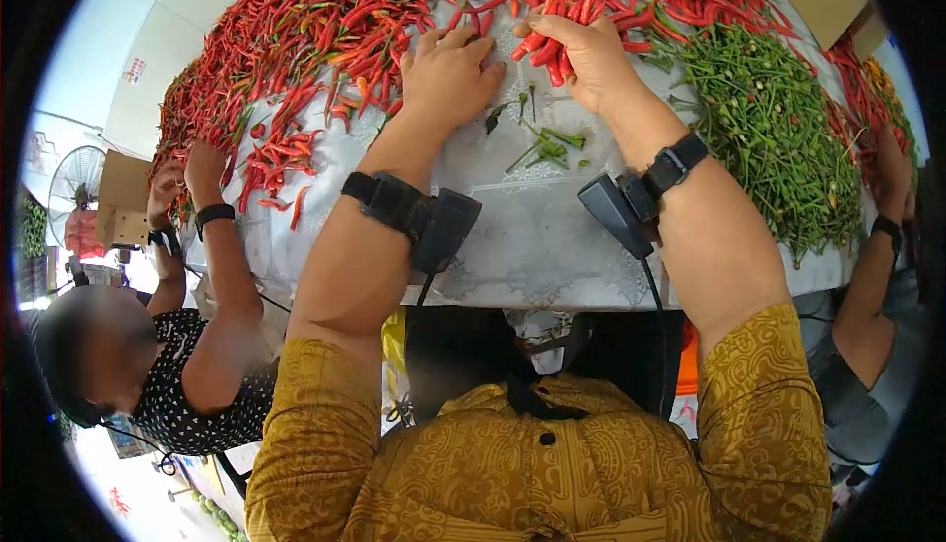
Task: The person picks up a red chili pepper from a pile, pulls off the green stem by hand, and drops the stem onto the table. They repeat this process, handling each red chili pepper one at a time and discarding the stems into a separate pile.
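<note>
Red chillies, judged light, slick and bruisable, best taken at the stems, are clasped in the right hand at the edge of the pile; left hand is laid open alongside.

Our two arms reach forward, hands close together.
Our left hand lies palm down, its fingers loosely extended and slightly bent. Our right hand is closed, its fingers curled in against the thumb in a grip. Both forearms are bare, converging from bent elbows.
</note>
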Motion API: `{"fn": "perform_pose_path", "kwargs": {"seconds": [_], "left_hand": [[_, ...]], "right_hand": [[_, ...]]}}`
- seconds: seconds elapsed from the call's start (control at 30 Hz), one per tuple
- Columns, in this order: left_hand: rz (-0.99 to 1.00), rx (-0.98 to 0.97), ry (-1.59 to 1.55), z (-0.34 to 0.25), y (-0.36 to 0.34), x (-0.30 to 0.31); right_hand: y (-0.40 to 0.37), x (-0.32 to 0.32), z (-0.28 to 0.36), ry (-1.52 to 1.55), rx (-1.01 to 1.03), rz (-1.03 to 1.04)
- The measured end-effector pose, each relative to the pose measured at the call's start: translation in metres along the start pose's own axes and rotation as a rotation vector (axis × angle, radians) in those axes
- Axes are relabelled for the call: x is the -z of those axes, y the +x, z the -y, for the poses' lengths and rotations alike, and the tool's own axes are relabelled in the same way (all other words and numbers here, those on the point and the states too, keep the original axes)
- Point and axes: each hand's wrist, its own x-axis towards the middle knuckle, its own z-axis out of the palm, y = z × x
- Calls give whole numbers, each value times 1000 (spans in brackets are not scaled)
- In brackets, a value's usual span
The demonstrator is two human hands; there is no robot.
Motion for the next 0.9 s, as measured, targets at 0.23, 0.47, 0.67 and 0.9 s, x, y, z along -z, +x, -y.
{"fn": "perform_pose_path", "kwargs": {"seconds": [0.23, 0.47, 0.67, 0.9], "left_hand": [[62, 131, -100, -1, 2, 13], [-145, 103, -245, -4, 5, 25], [-307, -121, -485, -12, 4, 27], [-328, 51, -937, -10, 7, 15]], "right_hand": [[0, 2, 2, -10, -22, -20], [3, 1, -8, -305, 70, -40], [-2, -9, -5, -624, 113, 15], [-3, -5, -2, -255, 23, 50]]}}
